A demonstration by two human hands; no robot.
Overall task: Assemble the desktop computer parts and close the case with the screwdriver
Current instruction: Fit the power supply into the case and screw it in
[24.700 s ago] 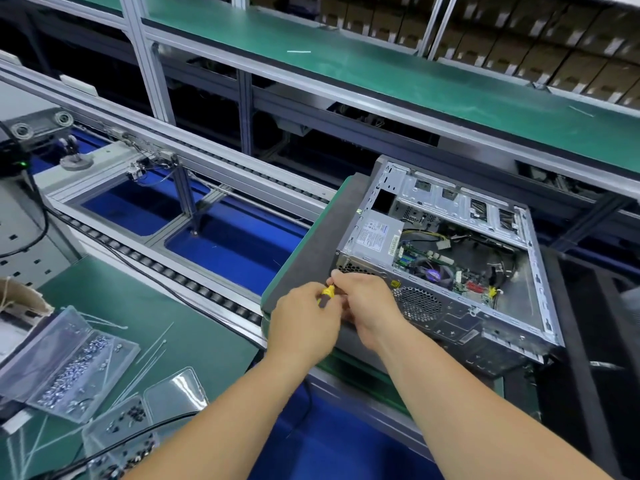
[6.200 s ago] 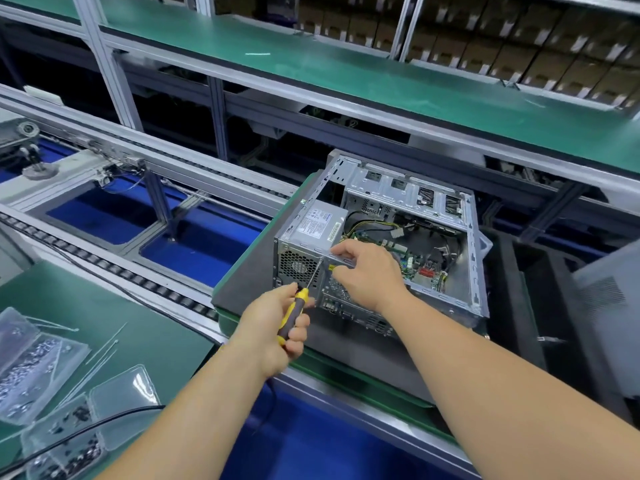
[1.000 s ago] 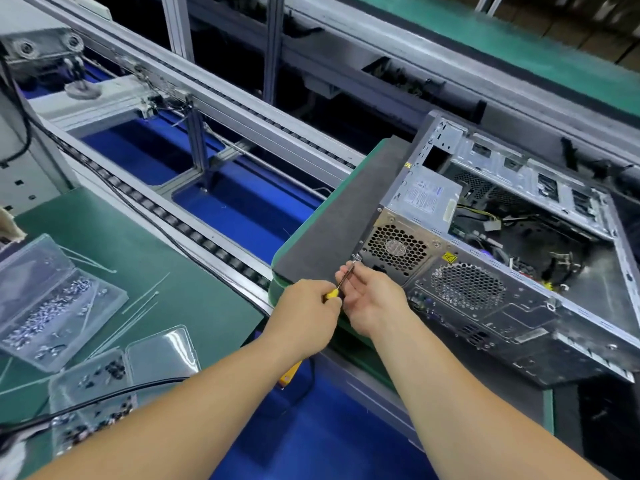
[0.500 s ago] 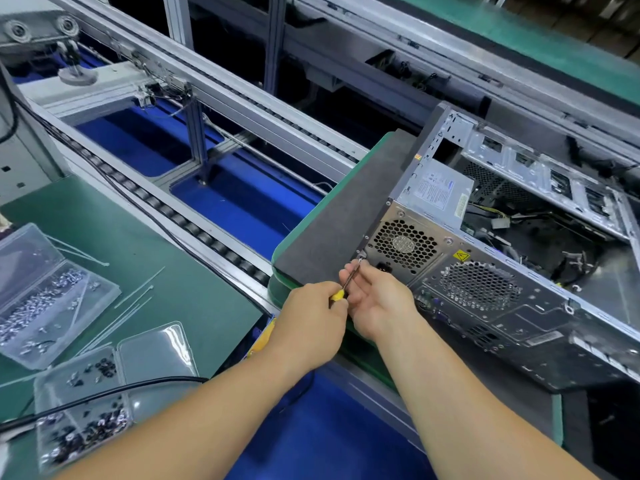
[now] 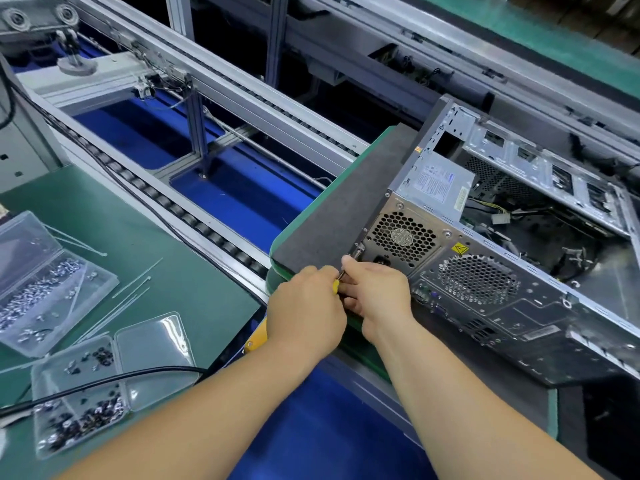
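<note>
- Screwdriver point(image 5: 337, 281): my left hand point(image 5: 306, 315) is wrapped round the yellow handle; only a sliver of yellow shows at the knuckles and the butt end pokes out at 7 o'clock of the wrist. Shaft runs up toward 1 o'clock into the rear panel of the case point(image 5: 485, 296).
- Right hand point(image 5: 375, 292): fingertips pinch the shaft just behind the tip, steadying it at the lower-left corner of the PSU point(image 5: 403, 237), near the power socket.
- Change vs half a sec ago: both hands have crept slightly up & in; tip now looks seated on the corner screw, not just approaching. Earlier I was at the panel's top edge, so I've moved round the PSU screws.
- Meaning, imo: this is prob. one of the last PSU fixings; the case side is open, guts & cables exposed at 2 o'clock, so cover still to go on.
- Case sits on the grey pad point(image 5: 332, 209), on the conveyor at 3 o'clock of me.
- Desk point(image 5: 180, 282) at 9 o'clock: clear screw boxes point(image 5: 45, 271), cable ties point(image 5: 135, 289), black cable point(image 5: 104, 379).
</note>
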